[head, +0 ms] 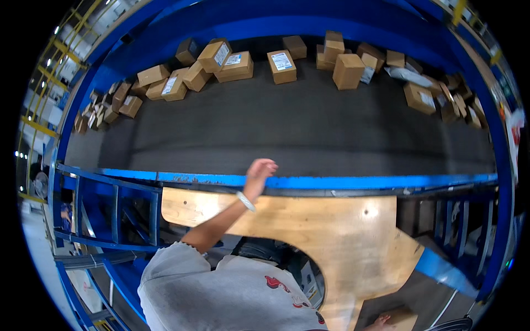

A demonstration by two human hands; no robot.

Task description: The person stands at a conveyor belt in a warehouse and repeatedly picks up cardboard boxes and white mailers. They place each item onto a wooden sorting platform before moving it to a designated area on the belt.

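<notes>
My left hand (261, 169) is raised over the blue front rail (331, 182) of a wide dark conveyor belt (265, 120). Its fingers are loosely bent with nothing in them, and a pale bangle (246, 201) circles the wrist. Down at the bottom right, my right hand (381, 322) rests against the left side of a cardboard box (401, 318). The picture's lower edge cuts off part of that hand, so its grip is unclear. This box lies on a dark surface (372, 308) beyond the wooden worktop (352, 244), which curves around my body.
Many cardboard boxes line the belt's far side, including a labelled box (282, 67), a tall box (348, 71) and stacked boxes (215, 56). A plastic mailer (408, 76) lies among those at right. Blue metal railings (118, 215) flank the worktop; a blue chute edge (445, 271) slopes at right.
</notes>
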